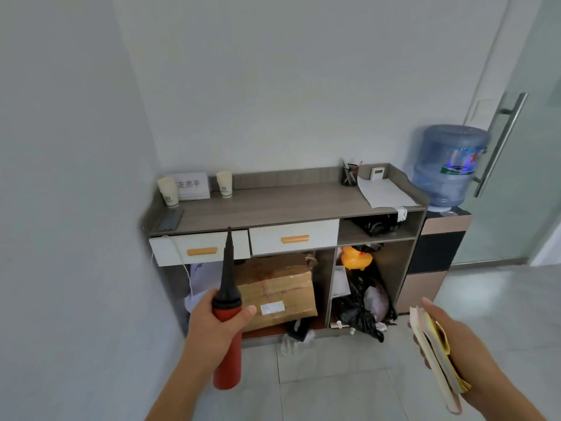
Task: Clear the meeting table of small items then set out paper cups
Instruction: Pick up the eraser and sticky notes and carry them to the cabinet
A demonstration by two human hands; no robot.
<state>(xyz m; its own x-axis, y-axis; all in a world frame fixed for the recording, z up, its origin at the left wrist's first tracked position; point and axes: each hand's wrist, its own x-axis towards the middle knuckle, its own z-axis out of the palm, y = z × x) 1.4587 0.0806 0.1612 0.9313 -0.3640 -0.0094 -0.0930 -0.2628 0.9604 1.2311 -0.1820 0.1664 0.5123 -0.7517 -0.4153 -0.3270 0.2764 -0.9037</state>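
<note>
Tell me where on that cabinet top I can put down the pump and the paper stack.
The cabinet top is bare between the right paper cup and the pen holder. Its left end is crowded by cups, a name card and a phone; loose sheets cover the right end.

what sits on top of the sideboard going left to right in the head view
phone → paper cup → name card → second paper cup → pen holder → sheet of paper
</note>
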